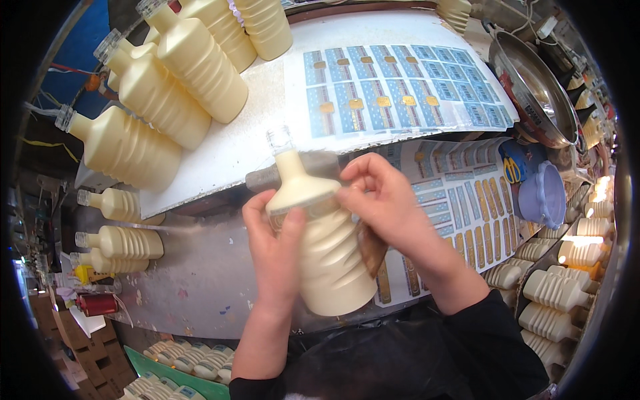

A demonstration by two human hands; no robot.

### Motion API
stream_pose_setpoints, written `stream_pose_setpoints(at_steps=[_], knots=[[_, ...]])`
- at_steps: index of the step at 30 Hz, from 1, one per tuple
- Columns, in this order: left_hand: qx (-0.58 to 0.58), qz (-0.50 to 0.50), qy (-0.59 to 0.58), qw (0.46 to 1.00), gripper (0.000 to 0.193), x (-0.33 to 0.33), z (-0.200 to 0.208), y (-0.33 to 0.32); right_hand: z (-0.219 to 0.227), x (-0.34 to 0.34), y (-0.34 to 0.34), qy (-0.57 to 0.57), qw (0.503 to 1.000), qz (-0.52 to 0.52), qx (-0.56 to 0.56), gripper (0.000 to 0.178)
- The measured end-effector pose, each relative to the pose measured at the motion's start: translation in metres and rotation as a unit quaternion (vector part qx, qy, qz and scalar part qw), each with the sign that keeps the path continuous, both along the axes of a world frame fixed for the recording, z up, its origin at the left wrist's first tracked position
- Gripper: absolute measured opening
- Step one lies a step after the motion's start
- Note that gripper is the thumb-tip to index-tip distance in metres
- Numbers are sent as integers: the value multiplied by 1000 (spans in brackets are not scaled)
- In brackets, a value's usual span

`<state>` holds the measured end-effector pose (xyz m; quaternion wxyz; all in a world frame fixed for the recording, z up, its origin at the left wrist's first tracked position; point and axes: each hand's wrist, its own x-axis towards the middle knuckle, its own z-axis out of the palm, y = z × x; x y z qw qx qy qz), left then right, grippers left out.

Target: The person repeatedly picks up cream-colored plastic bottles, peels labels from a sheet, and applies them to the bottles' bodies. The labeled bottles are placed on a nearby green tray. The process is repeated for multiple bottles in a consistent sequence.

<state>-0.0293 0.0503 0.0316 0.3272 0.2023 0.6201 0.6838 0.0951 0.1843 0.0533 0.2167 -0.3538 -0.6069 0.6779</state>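
Left hand (277, 233), nearest, half-closed, clasping cream ribbed plastic bottle (337, 280) at its shoulder, neck outward, above grey metal worktable (200, 273); right hand (385, 203) curled, fingertips beside greyish shoulder strip (315, 209), pinch unclear. Steady grip, even thumb pressure should best keep it flat.

The table (193, 283) has a grey top, which is marked with small coloured spots. Above it there is a raised white board (273, 87) with a worn front edge. On the left part of this board stand several cream plastic bottles (200, 63); to their right lies flat a sheet of blue labels (373, 87). On the grey top, blue and gold label sheets (460, 220) lie at right, more ribbed bottles (127, 242) at left.
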Motion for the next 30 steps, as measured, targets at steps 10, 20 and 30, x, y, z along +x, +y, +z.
stream_pose_setpoints(at_steps=[10, 20, 30], knots=[[-61, -1, 78, 995, 45, -1, 6, 3, 2, 3, 9, -26, 992, 124, 2, 27], [-53, 11, 85, 995, 46, 1, 5, 4, -15, -1, 7, 59, 993, 91, -45, 29], [-46, 10, 83, 995, 47, 0, 3, 3, -11, -2, 8, 45, 994, 95, -33, 29]])
